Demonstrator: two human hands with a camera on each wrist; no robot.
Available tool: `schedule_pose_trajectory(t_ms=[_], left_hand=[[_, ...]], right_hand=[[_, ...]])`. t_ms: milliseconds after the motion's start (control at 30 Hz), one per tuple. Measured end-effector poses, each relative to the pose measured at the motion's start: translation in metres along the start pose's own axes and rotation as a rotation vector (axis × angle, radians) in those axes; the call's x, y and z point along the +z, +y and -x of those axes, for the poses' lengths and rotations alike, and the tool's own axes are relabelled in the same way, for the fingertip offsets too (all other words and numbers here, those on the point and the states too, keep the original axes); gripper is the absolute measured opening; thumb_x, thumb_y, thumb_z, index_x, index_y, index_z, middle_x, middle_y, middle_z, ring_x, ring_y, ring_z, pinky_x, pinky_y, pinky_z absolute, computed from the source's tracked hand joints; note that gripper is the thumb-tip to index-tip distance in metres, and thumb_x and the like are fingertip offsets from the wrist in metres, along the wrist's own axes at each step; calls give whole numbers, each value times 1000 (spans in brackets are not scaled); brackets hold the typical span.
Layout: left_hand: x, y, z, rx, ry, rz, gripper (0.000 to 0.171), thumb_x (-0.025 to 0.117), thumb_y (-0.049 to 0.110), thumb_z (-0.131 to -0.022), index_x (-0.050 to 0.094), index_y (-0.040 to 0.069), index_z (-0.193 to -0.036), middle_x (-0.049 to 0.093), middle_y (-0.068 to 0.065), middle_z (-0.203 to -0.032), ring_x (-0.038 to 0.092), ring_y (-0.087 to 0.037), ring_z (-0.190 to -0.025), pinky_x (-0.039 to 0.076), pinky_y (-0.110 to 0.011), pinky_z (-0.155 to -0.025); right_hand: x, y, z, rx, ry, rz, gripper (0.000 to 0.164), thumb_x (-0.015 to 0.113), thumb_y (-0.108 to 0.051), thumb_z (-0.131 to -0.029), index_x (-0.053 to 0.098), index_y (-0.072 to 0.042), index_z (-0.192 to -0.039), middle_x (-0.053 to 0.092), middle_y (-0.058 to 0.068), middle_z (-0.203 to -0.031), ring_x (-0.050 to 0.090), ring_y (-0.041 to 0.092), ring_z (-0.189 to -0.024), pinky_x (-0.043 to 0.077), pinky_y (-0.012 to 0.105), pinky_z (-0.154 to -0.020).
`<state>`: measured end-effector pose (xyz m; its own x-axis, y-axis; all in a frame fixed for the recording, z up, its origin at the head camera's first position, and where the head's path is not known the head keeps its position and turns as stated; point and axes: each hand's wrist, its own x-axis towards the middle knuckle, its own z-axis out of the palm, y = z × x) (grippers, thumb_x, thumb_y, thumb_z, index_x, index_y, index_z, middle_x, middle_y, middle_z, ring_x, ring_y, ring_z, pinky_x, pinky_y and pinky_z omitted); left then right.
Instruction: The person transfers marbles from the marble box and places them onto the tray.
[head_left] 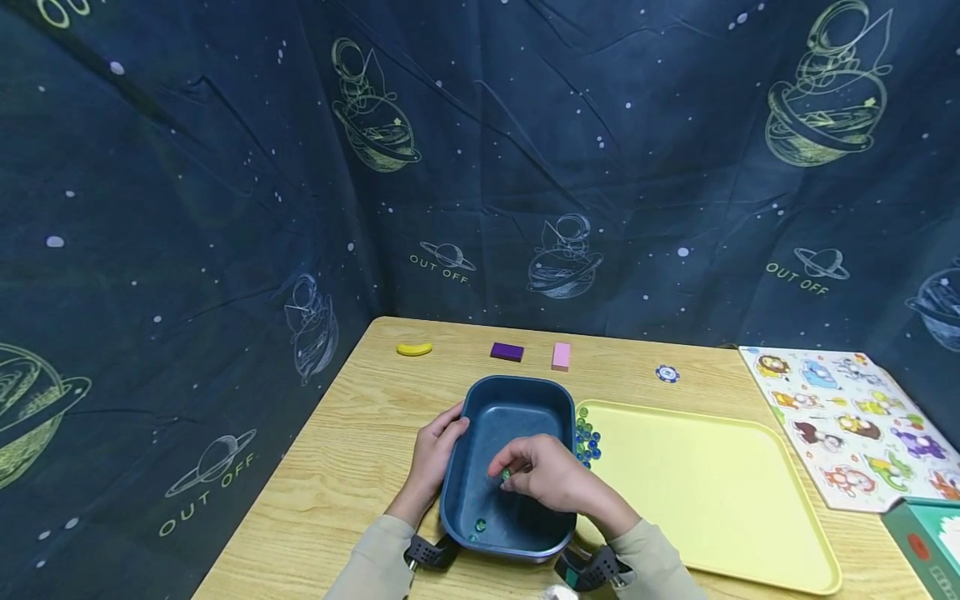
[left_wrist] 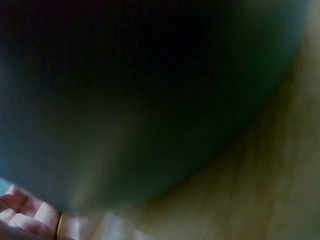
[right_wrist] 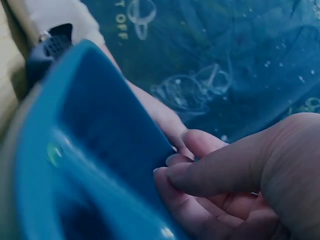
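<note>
A deep dark-blue bin (head_left: 510,433) stands in front of me, overlapping the left side of the yellow tray. My left hand (head_left: 435,454) holds its left wall, thumb at the rim. Inside the bin's outline, my right hand (head_left: 543,473) pinches a green marble (head_left: 506,474) between thumb and fingertips. Another green marble (head_left: 480,525) lies on the bin's floor near the front. In the right wrist view, the bent fingers of the right hand (right_wrist: 225,185) show beside the bin wall (right_wrist: 100,100). The bin's dark side (left_wrist: 150,125) fills most of the left wrist view.
Several green and blue marbles (head_left: 587,440) lie at the left edge of the yellow tray (head_left: 697,483). Behind are a toy banana (head_left: 414,349), purple block (head_left: 507,352), pink block (head_left: 561,357) and poker chip (head_left: 667,373). An animal puzzle board (head_left: 855,425) and green box (head_left: 926,542) sit right.
</note>
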<state>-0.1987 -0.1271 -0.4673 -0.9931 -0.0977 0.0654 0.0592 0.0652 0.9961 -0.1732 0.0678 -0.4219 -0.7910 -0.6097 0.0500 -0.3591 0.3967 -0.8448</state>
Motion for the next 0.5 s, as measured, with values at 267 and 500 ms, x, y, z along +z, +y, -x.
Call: schedule_pose_trajectory(t_ms=[267,500], left_hand=[[-2,-11,-5,16,-2,-3,34,56,14,-89,58,4,-121,56,-11,-123,52,-22,-111,42,-24,-85],[-2,-29,-13,26,6,3,34,58,21,-88,60,12,-120,57,-5,-122,51,-19,-113,41,-25,-88]], right_hand=[[-24,6,4,58,121,-9,13,67,-11,-81,67,-15,-93,64,-2,-81,58,14,-67,49,29,-58],[-55,16,13,127,281,-30,11,65,-15,-83,66,-11,-93,65,6,-84,62,26,-66,51,34,-59]])
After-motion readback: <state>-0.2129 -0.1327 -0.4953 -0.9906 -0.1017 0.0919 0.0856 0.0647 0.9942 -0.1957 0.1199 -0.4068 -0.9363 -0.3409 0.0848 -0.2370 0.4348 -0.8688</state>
